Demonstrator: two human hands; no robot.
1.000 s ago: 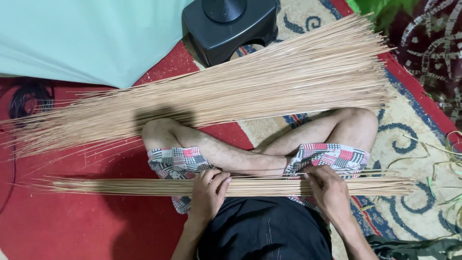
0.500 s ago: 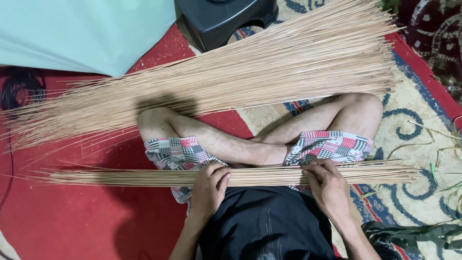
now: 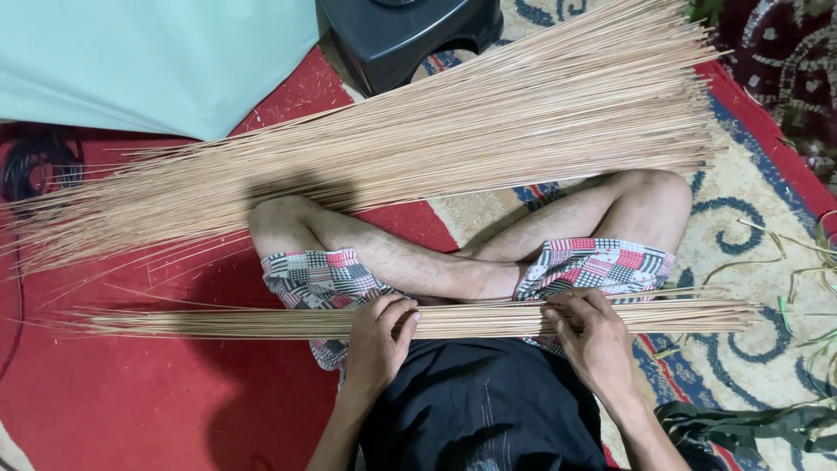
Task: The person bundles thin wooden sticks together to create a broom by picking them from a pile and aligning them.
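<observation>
A pale green sheet (image 3: 157, 61) covers the upper left floor, a black plastic stool (image 3: 410, 35) beside it. One big pile of thin sticks (image 3: 392, 166) fans across the red mat (image 3: 131, 392). One smaller bundle (image 3: 471, 318) lies across the lap, left hand (image 3: 379, 344) and right hand (image 3: 593, 336) apart, each closed on it.
</observation>
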